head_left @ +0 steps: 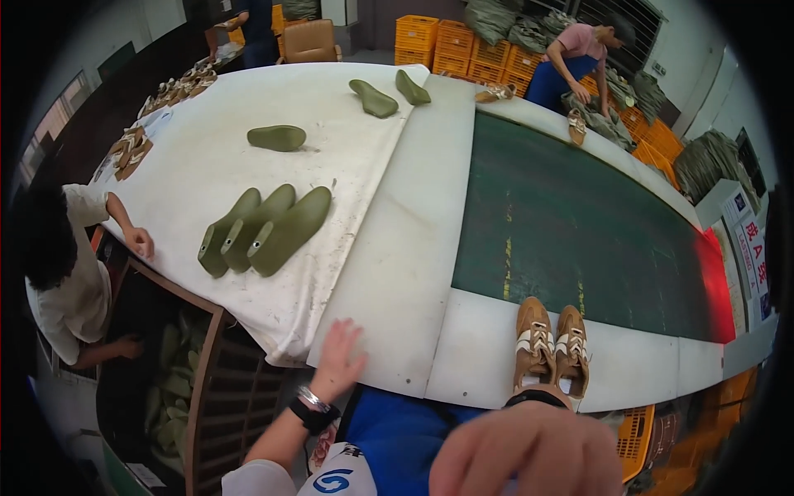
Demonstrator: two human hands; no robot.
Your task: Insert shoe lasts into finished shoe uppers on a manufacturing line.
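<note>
My left hand (337, 360) is over the near edge of the white worktop (389, 281), fingers spread and holding nothing. Up close and blurred, my right hand (529, 455) fills the bottom of the view; its fingertips are hidden. Just beyond its wrist, a pair of brown sneakers (535, 341) with white stripes and laces stands on the near white ledge, toes pointing away. To the left, three green shoe lasts (291, 231) lie side by side on a white cloth (198, 149). A single last (277, 138) lies farther back, and two more lasts (374, 97) are at the far edge.
A dark green conveyor belt (562, 223) runs to the right. A co-worker (70, 256) sits at the left by a bin of green lasts (172, 388); another person (571, 62) bends over the far ledge. Orange crates (455, 41) are stacked behind. More brown shoes (132, 151) line the left edge.
</note>
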